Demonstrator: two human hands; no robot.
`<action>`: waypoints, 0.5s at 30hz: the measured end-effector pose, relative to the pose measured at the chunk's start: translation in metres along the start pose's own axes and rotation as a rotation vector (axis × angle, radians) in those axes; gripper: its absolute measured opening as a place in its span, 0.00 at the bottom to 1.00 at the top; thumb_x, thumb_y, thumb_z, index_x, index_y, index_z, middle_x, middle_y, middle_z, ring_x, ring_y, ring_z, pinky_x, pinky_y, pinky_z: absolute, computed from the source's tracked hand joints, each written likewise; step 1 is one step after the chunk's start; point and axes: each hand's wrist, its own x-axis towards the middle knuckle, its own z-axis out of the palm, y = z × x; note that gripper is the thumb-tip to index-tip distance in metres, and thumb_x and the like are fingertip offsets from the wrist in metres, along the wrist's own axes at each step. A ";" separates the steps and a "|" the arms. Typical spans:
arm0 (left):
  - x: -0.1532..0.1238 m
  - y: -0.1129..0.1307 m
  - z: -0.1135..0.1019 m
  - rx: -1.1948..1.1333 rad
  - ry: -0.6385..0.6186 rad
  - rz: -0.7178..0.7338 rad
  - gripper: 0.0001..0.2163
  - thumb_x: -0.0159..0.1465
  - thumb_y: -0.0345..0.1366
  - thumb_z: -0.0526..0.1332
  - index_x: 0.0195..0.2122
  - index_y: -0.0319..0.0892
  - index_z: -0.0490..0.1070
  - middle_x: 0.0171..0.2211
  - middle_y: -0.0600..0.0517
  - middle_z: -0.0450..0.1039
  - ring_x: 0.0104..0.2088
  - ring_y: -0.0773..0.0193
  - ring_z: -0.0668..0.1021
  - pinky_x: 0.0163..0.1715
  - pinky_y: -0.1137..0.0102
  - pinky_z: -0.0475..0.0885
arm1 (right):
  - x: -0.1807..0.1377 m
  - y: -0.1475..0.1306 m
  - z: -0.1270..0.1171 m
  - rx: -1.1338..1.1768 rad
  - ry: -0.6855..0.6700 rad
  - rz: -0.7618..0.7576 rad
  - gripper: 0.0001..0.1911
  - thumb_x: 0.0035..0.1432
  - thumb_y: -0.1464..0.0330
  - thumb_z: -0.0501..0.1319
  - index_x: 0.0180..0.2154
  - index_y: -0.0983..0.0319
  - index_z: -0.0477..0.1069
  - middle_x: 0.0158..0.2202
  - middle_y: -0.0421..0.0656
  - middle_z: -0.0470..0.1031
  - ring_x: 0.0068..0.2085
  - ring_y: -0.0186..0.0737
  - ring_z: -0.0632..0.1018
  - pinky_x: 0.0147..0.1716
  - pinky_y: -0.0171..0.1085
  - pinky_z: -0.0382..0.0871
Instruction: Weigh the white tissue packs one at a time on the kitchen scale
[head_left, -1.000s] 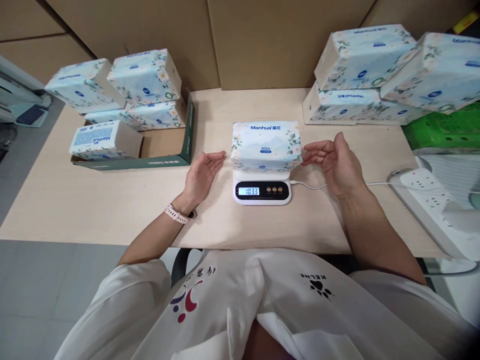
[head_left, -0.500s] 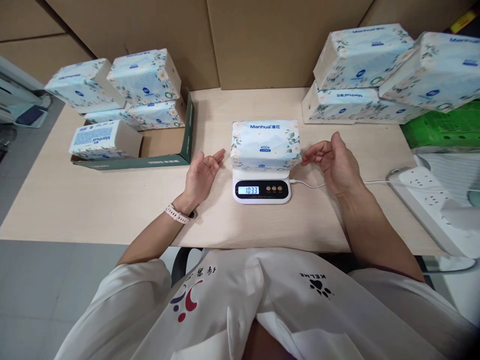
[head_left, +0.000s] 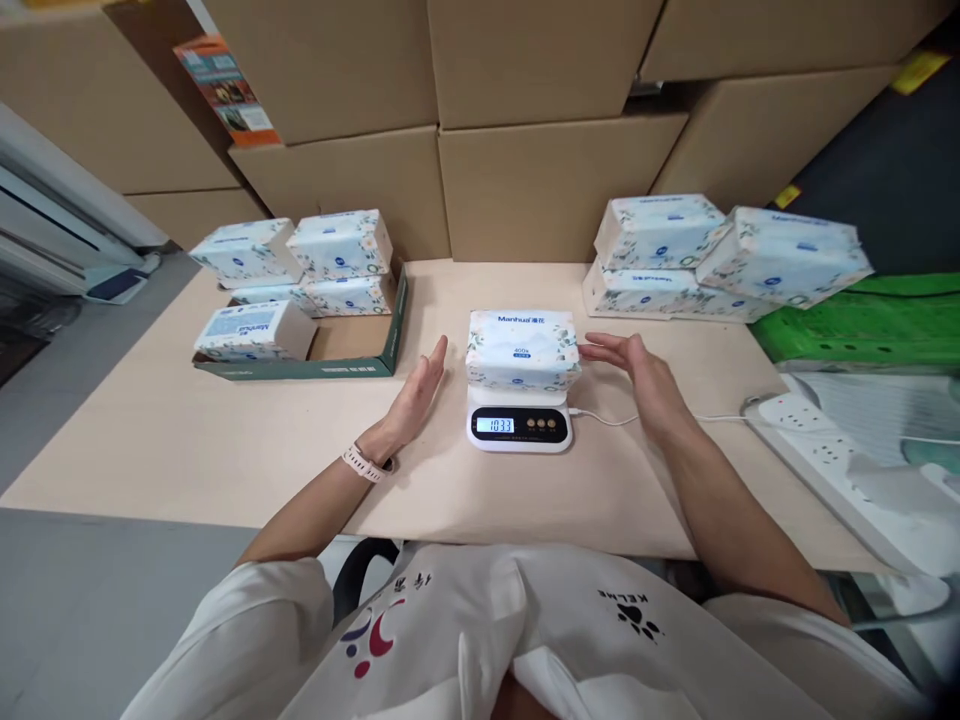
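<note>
A pack of tissues (head_left: 522, 350), pale blue with a floral print, lies on a small white scale (head_left: 519, 430). The scale's lit display reads 1033, or 103.3; I cannot make out a decimal point for certain. To the left of the pack, my left hand (head_left: 415, 398) is open, its fingers stretched out and apart from the wrapper. Close by the pack's right side is my right hand (head_left: 643, 383), also open with fingers extended; whether its fingertips touch the wrapper I cannot tell. Neither hand grips anything.
A green-edged cardboard tray (head_left: 337, 368) with several tissue packs stands at the left. More packs (head_left: 660, 235) are stacked at the back right, beside a green crate (head_left: 870, 325). A white power strip (head_left: 817, 440) lies right; a cable (head_left: 611, 420) joins the scale. Cardboard boxes (head_left: 559, 190) line the back.
The camera view has tilted up, so everything sits lower in the picture. Both hands have turned, palms now facing the pack with straighter fingers. The pack and the reading are unchanged.
</note>
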 end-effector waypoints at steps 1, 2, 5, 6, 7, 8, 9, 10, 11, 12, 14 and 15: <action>0.002 0.000 0.002 0.024 -0.002 0.006 0.46 0.67 0.73 0.51 0.79 0.53 0.51 0.82 0.56 0.31 0.82 0.60 0.36 0.81 0.59 0.33 | -0.002 0.000 0.004 -0.021 -0.019 -0.008 0.43 0.65 0.32 0.49 0.64 0.52 0.74 0.64 0.49 0.80 0.71 0.58 0.74 0.77 0.61 0.54; 0.005 0.001 0.005 0.039 -0.009 0.014 0.45 0.67 0.73 0.52 0.78 0.53 0.54 0.82 0.56 0.33 0.82 0.58 0.37 0.81 0.58 0.32 | -0.005 0.000 0.010 -0.035 -0.055 -0.009 0.45 0.64 0.32 0.50 0.70 0.50 0.67 0.70 0.48 0.74 0.75 0.58 0.69 0.78 0.62 0.50; 0.017 0.011 0.020 0.090 -0.071 0.098 0.41 0.65 0.71 0.58 0.73 0.53 0.66 0.81 0.54 0.47 0.83 0.53 0.39 0.81 0.58 0.30 | -0.011 0.001 0.029 -0.078 -0.171 -0.036 0.54 0.61 0.33 0.56 0.78 0.49 0.47 0.80 0.48 0.56 0.80 0.59 0.55 0.79 0.65 0.43; 0.021 0.017 0.027 0.109 -0.104 0.147 0.39 0.66 0.70 0.59 0.71 0.52 0.68 0.80 0.53 0.51 0.83 0.52 0.40 0.81 0.58 0.31 | -0.012 0.001 0.033 -0.096 -0.171 -0.070 0.57 0.60 0.33 0.59 0.79 0.50 0.44 0.81 0.49 0.52 0.81 0.61 0.52 0.79 0.65 0.43; 0.026 0.025 0.034 0.126 -0.138 0.196 0.38 0.67 0.69 0.59 0.71 0.52 0.68 0.80 0.52 0.54 0.83 0.52 0.41 0.82 0.58 0.33 | -0.011 -0.002 0.036 -0.115 -0.143 -0.119 0.60 0.58 0.34 0.61 0.79 0.52 0.42 0.81 0.51 0.50 0.81 0.62 0.50 0.79 0.66 0.43; 0.031 0.034 0.043 0.140 -0.171 0.236 0.37 0.68 0.67 0.60 0.72 0.52 0.67 0.79 0.52 0.54 0.83 0.52 0.43 0.82 0.58 0.35 | -0.009 -0.006 0.035 -0.132 -0.087 -0.181 0.62 0.57 0.34 0.64 0.79 0.54 0.42 0.81 0.53 0.48 0.82 0.63 0.49 0.79 0.66 0.43; 0.036 0.043 0.052 0.144 -0.202 0.270 0.37 0.68 0.67 0.60 0.73 0.52 0.65 0.79 0.52 0.54 0.82 0.51 0.44 0.82 0.58 0.37 | -0.007 -0.012 0.032 -0.150 -0.020 -0.248 0.63 0.55 0.35 0.66 0.79 0.55 0.42 0.81 0.53 0.47 0.82 0.64 0.48 0.79 0.66 0.42; 0.042 0.053 0.061 0.139 -0.228 0.303 0.38 0.68 0.66 0.61 0.74 0.53 0.62 0.79 0.53 0.54 0.82 0.51 0.45 0.82 0.57 0.40 | -0.003 -0.020 0.026 -0.171 0.052 -0.320 0.64 0.54 0.36 0.68 0.79 0.55 0.43 0.81 0.53 0.46 0.82 0.64 0.47 0.79 0.66 0.42; 0.048 0.064 0.072 0.131 -0.252 0.336 0.39 0.68 0.65 0.62 0.75 0.53 0.60 0.79 0.53 0.54 0.82 0.50 0.47 0.82 0.56 0.43 | 0.002 -0.030 0.016 -0.198 0.121 -0.391 0.63 0.53 0.38 0.70 0.78 0.54 0.45 0.81 0.53 0.46 0.82 0.63 0.47 0.79 0.65 0.42; 0.056 0.074 0.083 0.123 -0.274 0.372 0.40 0.67 0.63 0.64 0.75 0.53 0.59 0.79 0.54 0.54 0.82 0.49 0.49 0.82 0.56 0.45 | 0.007 -0.041 0.005 -0.231 0.184 -0.460 0.62 0.53 0.40 0.72 0.78 0.54 0.47 0.81 0.52 0.47 0.82 0.62 0.48 0.80 0.64 0.43; 0.076 0.094 0.110 0.094 -0.325 0.445 0.40 0.68 0.56 0.68 0.76 0.52 0.56 0.79 0.55 0.53 0.81 0.48 0.51 0.81 0.56 0.48 | 0.018 -0.065 -0.025 -0.298 0.283 -0.580 0.59 0.55 0.47 0.74 0.77 0.57 0.49 0.81 0.53 0.48 0.82 0.58 0.50 0.80 0.59 0.44; 0.090 0.103 0.127 0.081 -0.352 0.458 0.39 0.69 0.51 0.68 0.77 0.52 0.55 0.80 0.56 0.51 0.82 0.49 0.50 0.81 0.57 0.48 | 0.025 -0.076 -0.042 -0.322 0.327 -0.630 0.57 0.57 0.51 0.74 0.77 0.59 0.50 0.81 0.55 0.49 0.81 0.56 0.52 0.80 0.55 0.46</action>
